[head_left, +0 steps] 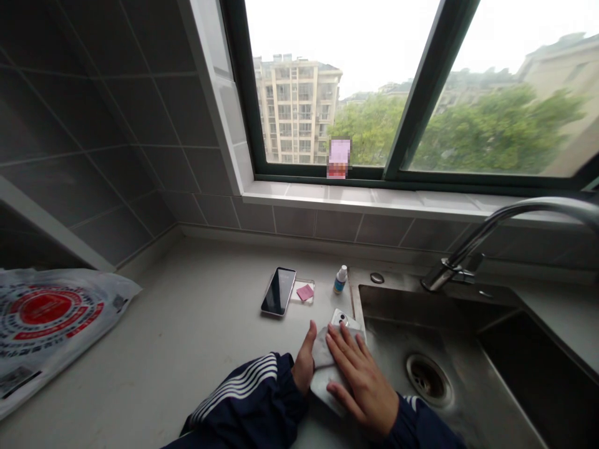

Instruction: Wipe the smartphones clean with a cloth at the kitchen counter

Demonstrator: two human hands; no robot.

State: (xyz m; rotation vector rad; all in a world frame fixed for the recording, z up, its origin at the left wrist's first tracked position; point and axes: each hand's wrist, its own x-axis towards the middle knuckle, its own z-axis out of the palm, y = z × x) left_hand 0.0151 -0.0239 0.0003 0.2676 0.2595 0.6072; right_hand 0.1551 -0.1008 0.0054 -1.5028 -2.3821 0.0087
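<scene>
A white phone [337, 319] lies back up, its camera lenses showing at the far end. My left hand [305, 362] grips it by the left side, thumb raised along the edge; the other fingers are hidden beneath. Over the phone's back is a thin grey cloth [322, 349]. My right hand [358, 374] lies flat on this cloth, fingers stretched forward and slightly apart, pressing it against the phone. Beyond my hands stands a small spray bottle [340, 280] with a white cap.
A dark-screened phone [279, 292] lies on the counter [196, 337], beside a clear case [309, 299] with a pink paper piece [304, 292]. To the right are the steel sink [397, 324] and faucet [440, 274]. A printed plastic bag [51, 318] lies left.
</scene>
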